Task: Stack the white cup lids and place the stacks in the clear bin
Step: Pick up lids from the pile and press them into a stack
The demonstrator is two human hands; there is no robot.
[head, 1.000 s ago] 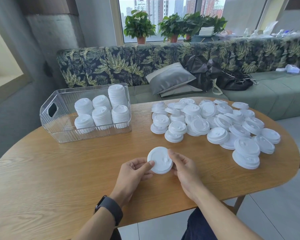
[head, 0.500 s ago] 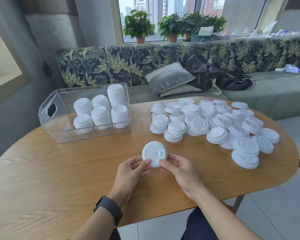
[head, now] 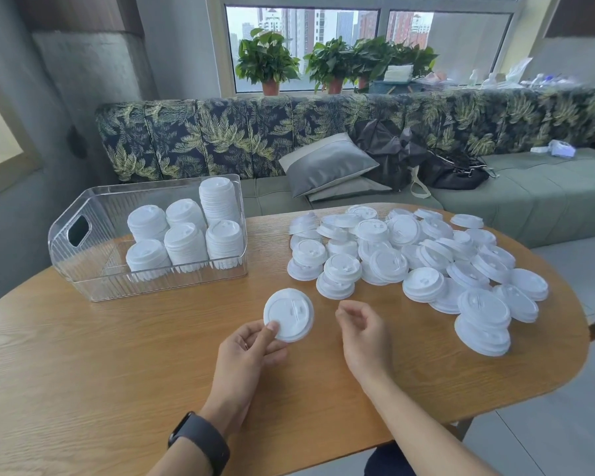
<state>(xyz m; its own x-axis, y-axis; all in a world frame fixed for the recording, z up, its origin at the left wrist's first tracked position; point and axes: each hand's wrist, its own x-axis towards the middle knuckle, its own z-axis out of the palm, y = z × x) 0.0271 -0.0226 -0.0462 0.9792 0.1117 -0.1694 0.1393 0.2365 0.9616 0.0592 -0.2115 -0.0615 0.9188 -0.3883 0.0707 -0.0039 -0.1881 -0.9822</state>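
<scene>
I get one view only, from my head camera: it looks forward and down across the table [head: 117, 355], close over my hands, wide enough to reach the sofa [head: 529, 207] and window [head: 323, 36] beyond.

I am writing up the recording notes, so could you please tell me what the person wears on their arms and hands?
Both forearms are bare, with no sleeves in view. The left wrist carries a black smartwatch with a dark rectangular face on a black band. The left hand and right hand wear no gloves, and no rings can be made out.
</scene>
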